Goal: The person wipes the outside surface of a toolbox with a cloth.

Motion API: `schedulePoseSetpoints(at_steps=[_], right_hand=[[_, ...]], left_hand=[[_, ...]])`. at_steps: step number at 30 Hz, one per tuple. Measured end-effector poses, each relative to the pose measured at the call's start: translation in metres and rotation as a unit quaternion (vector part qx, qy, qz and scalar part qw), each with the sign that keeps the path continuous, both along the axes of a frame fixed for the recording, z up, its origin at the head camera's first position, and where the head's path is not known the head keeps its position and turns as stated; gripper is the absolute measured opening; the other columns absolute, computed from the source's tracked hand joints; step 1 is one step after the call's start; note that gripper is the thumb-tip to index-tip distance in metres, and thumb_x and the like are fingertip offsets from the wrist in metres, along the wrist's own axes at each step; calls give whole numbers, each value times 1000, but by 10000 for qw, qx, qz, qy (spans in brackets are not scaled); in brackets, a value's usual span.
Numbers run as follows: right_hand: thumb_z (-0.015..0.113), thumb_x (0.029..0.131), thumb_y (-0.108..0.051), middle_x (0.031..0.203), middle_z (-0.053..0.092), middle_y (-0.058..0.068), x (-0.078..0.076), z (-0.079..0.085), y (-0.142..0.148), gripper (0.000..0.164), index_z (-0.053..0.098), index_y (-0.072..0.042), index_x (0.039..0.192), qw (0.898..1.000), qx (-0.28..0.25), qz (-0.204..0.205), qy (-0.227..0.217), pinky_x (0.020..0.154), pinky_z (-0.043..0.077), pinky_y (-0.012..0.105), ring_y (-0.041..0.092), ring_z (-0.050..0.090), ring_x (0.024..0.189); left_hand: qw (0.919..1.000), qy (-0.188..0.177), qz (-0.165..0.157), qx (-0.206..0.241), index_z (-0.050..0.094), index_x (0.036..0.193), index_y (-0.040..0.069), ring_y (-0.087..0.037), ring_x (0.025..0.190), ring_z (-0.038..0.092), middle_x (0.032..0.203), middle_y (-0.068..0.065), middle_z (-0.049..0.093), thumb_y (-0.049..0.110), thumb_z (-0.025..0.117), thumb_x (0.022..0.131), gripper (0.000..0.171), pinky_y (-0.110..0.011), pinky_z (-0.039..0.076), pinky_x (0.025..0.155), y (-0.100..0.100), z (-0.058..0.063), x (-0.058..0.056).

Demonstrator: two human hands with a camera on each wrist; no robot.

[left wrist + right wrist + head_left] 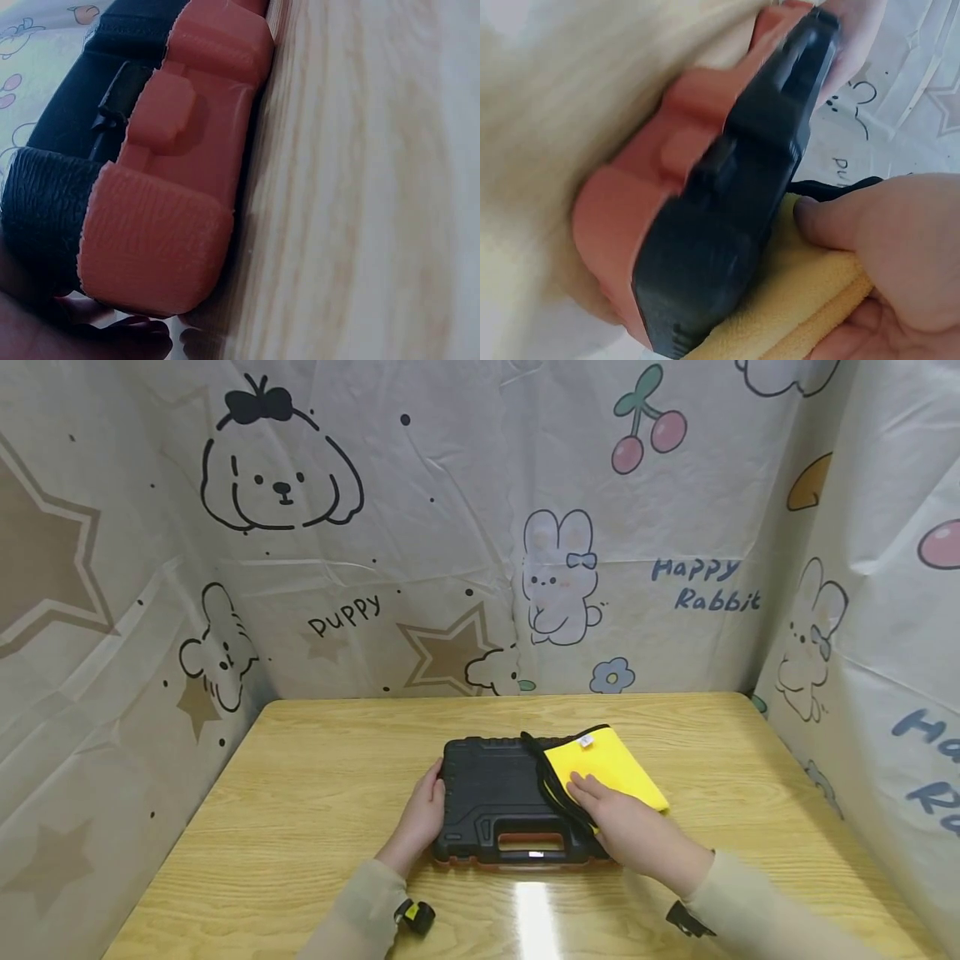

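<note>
A plastic carrying case (487, 785), black on top and orange-red below, lies flat with its handle facing the near side. My left hand (422, 814) grips its left side; in the left wrist view, fingers (135, 341) curl by the case's corner. On the right part of the lid lies a folded yellow cloth (611, 764) with black edging and a small white tag. My right hand (637, 831) holds the cloth near the case's front right corner. The right wrist view shows the thumb (825, 221) on top of the cloth and the other fingers under its edge.
A wooden table (322, 785) bears the case. White printed sheets (420, 527) stand at its back, left and right sides. A bright light reflection falls on the table in front of the handle. Black devices (416, 917) are strapped at both wrists.
</note>
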State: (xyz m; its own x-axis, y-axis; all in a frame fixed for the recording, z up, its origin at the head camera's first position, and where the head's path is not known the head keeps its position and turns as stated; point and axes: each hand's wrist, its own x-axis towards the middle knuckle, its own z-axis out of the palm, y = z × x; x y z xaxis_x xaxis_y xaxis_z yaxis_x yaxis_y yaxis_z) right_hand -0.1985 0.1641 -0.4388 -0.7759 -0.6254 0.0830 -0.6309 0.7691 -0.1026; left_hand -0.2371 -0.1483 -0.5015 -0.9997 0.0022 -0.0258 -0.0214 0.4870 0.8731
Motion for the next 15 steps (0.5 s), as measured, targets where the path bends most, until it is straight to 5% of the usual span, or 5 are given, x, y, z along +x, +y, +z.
schedulePoseSetpoints(at_steps=[15], right_hand=[[86, 73, 5, 149, 55, 22, 35, -4, 3, 75, 56, 7, 142, 9989, 8, 151, 454, 85, 62, 38, 41, 61, 129]], left_hand=[[10000, -8, 39, 4, 27, 161, -3, -50, 152, 25, 163, -33, 28, 11, 31, 112, 51, -62, 25, 124, 1, -1, -1]])
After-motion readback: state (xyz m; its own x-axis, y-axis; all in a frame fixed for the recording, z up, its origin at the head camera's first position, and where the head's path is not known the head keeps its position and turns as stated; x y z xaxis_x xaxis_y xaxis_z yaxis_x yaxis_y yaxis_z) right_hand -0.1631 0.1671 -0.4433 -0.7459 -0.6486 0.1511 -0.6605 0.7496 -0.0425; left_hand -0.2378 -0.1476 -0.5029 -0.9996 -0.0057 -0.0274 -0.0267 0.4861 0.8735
